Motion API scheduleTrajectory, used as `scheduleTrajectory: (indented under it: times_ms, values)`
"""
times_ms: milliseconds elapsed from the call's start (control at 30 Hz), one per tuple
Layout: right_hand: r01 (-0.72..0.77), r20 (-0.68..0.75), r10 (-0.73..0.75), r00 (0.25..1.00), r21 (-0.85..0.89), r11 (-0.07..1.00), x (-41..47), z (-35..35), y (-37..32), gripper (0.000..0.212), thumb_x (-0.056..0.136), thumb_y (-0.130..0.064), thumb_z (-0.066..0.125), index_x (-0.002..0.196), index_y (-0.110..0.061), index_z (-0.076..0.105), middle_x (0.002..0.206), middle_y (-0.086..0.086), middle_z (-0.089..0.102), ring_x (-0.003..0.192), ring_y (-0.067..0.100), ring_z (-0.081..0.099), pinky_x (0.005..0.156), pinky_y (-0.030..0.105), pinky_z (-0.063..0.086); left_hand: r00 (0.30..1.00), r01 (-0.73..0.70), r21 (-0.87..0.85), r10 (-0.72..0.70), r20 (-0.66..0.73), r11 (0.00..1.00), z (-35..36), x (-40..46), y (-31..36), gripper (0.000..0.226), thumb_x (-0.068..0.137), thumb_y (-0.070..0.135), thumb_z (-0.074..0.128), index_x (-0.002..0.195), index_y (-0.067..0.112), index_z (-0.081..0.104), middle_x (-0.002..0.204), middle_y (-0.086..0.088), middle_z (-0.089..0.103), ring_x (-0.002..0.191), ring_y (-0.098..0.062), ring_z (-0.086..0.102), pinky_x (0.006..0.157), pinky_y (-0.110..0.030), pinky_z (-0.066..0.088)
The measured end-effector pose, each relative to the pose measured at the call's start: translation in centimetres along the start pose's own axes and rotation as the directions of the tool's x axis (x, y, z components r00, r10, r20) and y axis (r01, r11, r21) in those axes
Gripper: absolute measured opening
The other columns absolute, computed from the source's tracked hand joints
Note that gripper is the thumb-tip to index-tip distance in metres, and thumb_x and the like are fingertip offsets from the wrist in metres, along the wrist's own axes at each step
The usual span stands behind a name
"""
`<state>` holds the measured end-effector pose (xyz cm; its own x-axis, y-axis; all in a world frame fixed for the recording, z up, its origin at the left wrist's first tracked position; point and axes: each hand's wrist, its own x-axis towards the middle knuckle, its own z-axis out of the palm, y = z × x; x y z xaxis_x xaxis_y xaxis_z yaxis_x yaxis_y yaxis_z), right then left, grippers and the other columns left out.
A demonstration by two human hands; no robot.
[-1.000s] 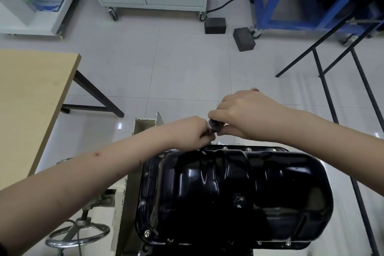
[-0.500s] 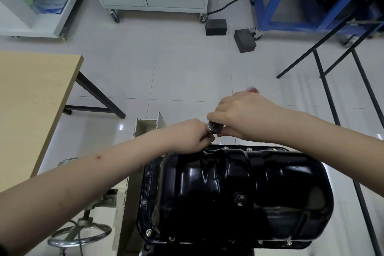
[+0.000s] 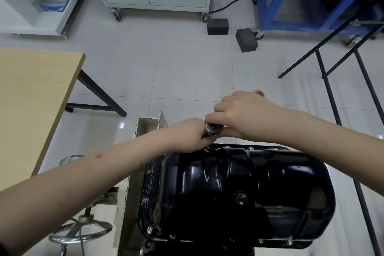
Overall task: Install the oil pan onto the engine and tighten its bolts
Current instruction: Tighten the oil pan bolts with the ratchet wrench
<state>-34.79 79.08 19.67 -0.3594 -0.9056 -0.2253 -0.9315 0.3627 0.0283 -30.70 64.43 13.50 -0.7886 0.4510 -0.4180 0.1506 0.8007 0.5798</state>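
While oil pan [image 3: 239, 193] sat bolted on engine, my right hand [image 3: 247, 116] gripped ratchet [image 3: 214, 128]; left hand [image 3: 193, 134] pinched beneath its head at far flange.

Both bare forearms reach forward and meet; the left hand [image 3: 192, 134] and the right hand [image 3: 241, 117] touch, fingers curled.
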Motion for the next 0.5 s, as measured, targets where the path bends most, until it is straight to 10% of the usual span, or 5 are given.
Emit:
scheduleTrajectory:
  times_ms: [100, 300, 500]
  values:
    - [0.065, 0.011, -0.065, 0.998, -0.043, 0.997, 0.53, -0.16, 0.08, 0.021, 0.097, -0.031, 0.036, 0.114, -0.026, 0.048, 0.107, -0.007, 0.055, 0.103, 0.018, 0.050, 0.087, 0.025, 0.029, 0.998, 0.005, -0.035, -0.002, 0.068, 0.999, -0.49, -0.07, -0.10, 0.024, 0.096, 0.019, 0.042, 0.096, 0.000, 0.055, 0.074, -0.004, 0.053, 0.072, -0.019, 0.043, 0.058, -0.024, 0.028]
    - [-0.195, 0.096, 0.191, 0.977, 0.039, 0.980, 0.34, -0.55, -0.61, 0.040, 0.089, -0.058, 0.034, 0.089, -0.019, 0.040, 0.082, -0.004, 0.049, 0.065, 0.024, 0.037, 0.047, 0.029, 0.021, 0.997, 0.076, -0.125, -0.079, -0.025, 0.989, -0.55, -0.29, -0.63, 0.035, 0.095, 0.031, 0.048, 0.064, 0.016, 0.044, 0.056, 0.004, 0.043, 0.052, -0.007, 0.036, 0.048, -0.014, 0.031]
    - [-0.033, 0.031, 0.031, 0.999, 0.050, 0.998, 0.21, -0.13, 0.35, 0.023, 0.096, -0.036, 0.037, 0.113, -0.027, 0.049, 0.108, -0.008, 0.057, 0.103, 0.017, 0.051, 0.070, 0.027, 0.035, 0.998, -0.056, -0.020, 0.056, 0.005, 0.998, -0.38, -0.01, -0.02, 0.025, 0.097, 0.022, 0.042, 0.078, 0.009, 0.051, 0.059, 0.008, 0.041, 0.061, -0.016, 0.039, 0.056, -0.020, 0.024]
